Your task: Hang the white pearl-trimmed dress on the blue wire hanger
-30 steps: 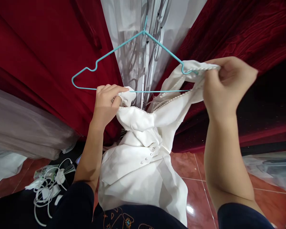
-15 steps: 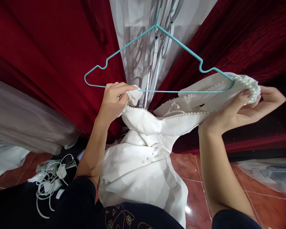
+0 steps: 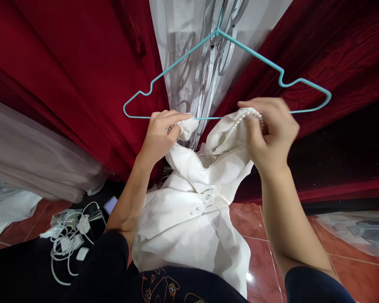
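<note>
A white satin garment with a pearl-trimmed neckline hangs down in front of me toward the floor. My left hand pinches its left shoulder corner right at the bottom bar of a teal wire hanger. My right hand grips the bunched, pearl-edged right shoulder just below that bar, near the middle of the hanger. The hanger's right end is bare. The hanger's hook runs up out of the picture.
Dark red velvet drapes hang on both sides, with a sheer silver-patterned curtain between them. Grey tulle lies at left. White cables and chargers and a phone lie on the red tiled floor.
My right hand has pulled the garment's right shoulder off the hanger's right end and brought it left toward the middle. The left hand kept its grip; the view shifted a little.
</note>
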Motion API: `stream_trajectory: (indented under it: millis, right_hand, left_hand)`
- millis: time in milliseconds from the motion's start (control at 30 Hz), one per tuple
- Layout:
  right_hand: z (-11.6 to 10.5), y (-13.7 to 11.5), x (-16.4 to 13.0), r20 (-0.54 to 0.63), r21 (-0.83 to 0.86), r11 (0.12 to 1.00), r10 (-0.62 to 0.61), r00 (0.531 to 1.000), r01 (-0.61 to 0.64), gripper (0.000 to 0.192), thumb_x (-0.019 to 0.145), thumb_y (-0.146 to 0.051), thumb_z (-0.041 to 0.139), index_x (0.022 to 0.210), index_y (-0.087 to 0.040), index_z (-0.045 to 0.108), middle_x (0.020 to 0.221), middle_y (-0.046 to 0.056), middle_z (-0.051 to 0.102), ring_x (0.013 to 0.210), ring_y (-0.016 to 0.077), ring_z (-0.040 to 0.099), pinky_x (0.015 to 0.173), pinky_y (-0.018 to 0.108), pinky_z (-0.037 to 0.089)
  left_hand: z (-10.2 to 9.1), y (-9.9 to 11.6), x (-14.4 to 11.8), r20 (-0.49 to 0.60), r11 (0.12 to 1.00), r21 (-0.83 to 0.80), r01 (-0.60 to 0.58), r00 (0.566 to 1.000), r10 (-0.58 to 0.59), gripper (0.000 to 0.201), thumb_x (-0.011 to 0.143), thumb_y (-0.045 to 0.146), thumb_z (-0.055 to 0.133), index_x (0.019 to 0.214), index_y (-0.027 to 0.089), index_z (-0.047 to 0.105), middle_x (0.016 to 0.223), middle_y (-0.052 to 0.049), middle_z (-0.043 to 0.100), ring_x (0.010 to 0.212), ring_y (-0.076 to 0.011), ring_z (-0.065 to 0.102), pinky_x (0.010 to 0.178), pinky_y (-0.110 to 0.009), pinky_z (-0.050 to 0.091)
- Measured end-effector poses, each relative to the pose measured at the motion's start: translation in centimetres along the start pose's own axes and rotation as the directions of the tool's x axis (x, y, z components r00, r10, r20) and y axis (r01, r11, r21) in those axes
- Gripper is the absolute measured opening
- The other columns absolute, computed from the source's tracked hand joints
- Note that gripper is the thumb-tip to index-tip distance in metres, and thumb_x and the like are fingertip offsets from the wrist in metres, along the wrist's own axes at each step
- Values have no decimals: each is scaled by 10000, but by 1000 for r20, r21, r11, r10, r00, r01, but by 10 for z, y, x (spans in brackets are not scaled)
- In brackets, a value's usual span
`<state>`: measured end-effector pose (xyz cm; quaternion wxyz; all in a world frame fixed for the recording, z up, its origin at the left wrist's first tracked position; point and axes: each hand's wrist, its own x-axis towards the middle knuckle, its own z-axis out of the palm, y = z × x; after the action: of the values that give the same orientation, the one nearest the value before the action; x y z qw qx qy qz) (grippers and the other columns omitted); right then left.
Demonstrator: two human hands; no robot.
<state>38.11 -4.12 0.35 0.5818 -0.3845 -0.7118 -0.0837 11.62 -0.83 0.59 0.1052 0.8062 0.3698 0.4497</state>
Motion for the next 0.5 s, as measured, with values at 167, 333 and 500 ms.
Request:
stream_trajectory:
  millis: [167,333,500]
  right_hand:
    - [17,7,-6,66,3,998,57,996,-57,209,1053,-321,624,1011,-225,804,897,45,761,845,178,711,774,337,556]
    - [25,10,-11,53,37,995,88,995,-90,248,1069,-384,602,981,-227,774,888,62,732,851,199,701,790,364,544]
    - [24,10,-8,67,38,994,98,993,-100,247,1071,-389,593,981,-232,760,893,73,725,864,212,703,805,381,547]
  left_hand:
    - [-5,1,-12,-58,998,-40,-52,997,50,376,892,127,613,1185,276,797,1288,-30,750,1229,-254,679,1134,-457,510]
    - [-6,-33,-47,-487,948,-305,91,840,-238,188,816,272,732,993,237,677,811,0,611,726,-168,592,667,-291,500]
    - [-30,-78,-41,-486,699,-682,213,583,-652,267,749,142,711,954,205,552,678,67,510,577,-100,480,547,-236,353]
